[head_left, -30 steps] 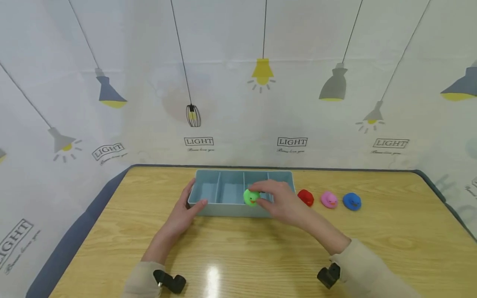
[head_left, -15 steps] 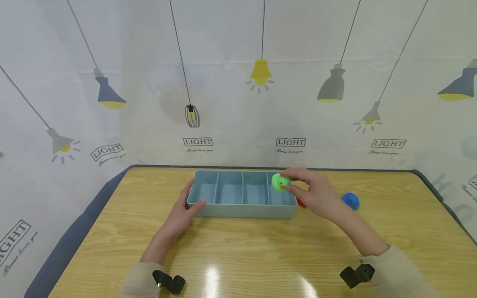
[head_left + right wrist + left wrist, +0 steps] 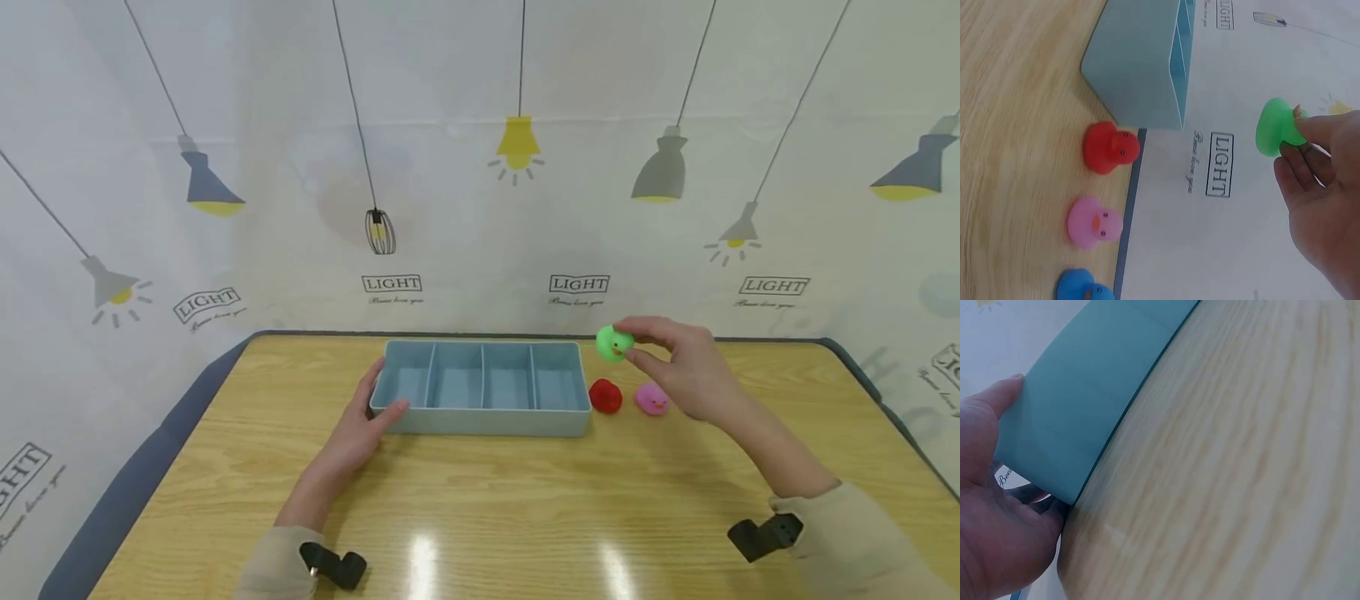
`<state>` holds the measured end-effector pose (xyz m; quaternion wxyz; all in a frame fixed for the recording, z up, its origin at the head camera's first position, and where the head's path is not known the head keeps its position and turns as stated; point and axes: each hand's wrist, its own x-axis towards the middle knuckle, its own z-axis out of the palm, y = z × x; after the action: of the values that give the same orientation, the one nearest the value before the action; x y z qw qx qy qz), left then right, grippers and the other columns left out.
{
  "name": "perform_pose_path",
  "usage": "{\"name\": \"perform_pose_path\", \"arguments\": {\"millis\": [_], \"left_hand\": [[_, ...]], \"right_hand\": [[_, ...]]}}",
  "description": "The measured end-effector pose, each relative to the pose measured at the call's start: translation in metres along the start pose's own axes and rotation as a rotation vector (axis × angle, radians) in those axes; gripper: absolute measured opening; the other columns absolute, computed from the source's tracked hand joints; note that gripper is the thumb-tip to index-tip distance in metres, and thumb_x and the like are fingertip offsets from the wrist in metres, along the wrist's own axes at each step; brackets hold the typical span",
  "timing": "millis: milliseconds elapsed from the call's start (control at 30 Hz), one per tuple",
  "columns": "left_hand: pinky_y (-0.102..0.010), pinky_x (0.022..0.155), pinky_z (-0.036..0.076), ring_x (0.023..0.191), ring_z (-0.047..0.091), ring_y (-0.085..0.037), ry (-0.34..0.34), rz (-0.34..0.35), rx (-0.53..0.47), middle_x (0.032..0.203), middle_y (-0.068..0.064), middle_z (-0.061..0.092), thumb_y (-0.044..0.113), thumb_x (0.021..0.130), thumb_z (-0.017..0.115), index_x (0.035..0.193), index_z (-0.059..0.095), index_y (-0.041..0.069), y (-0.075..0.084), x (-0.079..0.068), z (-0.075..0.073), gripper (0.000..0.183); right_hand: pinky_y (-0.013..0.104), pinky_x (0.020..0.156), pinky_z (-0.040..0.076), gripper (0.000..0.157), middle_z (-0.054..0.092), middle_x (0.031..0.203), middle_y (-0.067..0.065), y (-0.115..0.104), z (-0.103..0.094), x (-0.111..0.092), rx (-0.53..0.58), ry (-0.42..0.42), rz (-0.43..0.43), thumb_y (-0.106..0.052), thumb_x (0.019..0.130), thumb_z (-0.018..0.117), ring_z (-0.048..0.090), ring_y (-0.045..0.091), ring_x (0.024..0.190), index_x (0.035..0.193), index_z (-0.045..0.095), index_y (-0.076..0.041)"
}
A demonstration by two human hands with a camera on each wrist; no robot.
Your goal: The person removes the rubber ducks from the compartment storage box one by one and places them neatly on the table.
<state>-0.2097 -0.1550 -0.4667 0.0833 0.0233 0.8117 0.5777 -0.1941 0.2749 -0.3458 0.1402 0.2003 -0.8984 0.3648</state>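
A light blue box (image 3: pixel 480 421) with a row of open compartments stands at the back of the table. My left hand (image 3: pixel 357 425) holds its left end, thumb at the front rim and fingers round the side; the left wrist view shows the thumb on the box wall (image 3: pixel 1079 406). Pinched between thumb and fingers of my right hand (image 3: pixel 693 371) is a green rubber duck (image 3: pixel 613 342), raised beyond the box's right end. Beneath it on the table sit a red duck (image 3: pixel 605 397) and a pink duck (image 3: pixel 652 399). A blue duck (image 3: pixel 1082 287) shows in the right wrist view, hidden in the head view.
The wooden table (image 3: pixel 480 508) reaches back to a wall sheet (image 3: pixel 450 167) printed with lamps. Its far edge has a dark blue border (image 3: pixel 780 339). Black wrist cameras (image 3: pixel 765 537) are strapped at both cuffs.
My right hand has carried the green duck from over the box's third compartment rightward and back, past its right end. The blue duck is now covered by that hand. My left hand stays on the box.
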Motion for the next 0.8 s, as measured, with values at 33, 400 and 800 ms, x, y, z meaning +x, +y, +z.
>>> {"name": "perform_pose_path", "arguments": {"millis": [33,400,800], "left_hand": [[-0.058,0.122,0.011,0.154,0.012,-0.038,0.0,0.0,0.0,0.169,-0.02,0.013,0.04,0.102,0.065,0.166,0.011,0.03,0.0,0.0,0.0,0.085],[-0.057,0.123,0.011,0.155,0.009,-0.036,-0.006,-0.016,-0.005,0.17,-0.017,0.009,0.039,0.103,0.064,0.166,0.009,0.033,-0.002,0.001,-0.001,0.084],[-0.059,0.122,0.01,0.155,0.007,-0.04,-0.017,-0.003,-0.004,0.17,-0.021,0.007,0.035,0.104,0.062,0.166,0.007,0.029,0.002,-0.001,0.0,0.083]], "right_hand": [[0.054,0.095,0.052,0.037,0.074,0.117,0.016,0.001,-0.003,-0.001,-0.01,0.002,0.007,0.007,0.088,0.076,0.069,0.036,0.111,0.124,0.071,0.0],[0.057,0.093,0.05,0.035,0.072,0.117,0.021,0.018,-0.018,-0.013,-0.054,0.008,0.033,0.005,0.089,0.076,0.068,0.041,0.109,0.124,0.07,0.003],[0.057,0.09,0.053,0.034,0.072,0.115,0.021,0.04,-0.031,-0.027,-0.128,0.001,0.06,0.005,0.09,0.074,0.066,0.047,0.111,0.124,0.069,0.003]]}}
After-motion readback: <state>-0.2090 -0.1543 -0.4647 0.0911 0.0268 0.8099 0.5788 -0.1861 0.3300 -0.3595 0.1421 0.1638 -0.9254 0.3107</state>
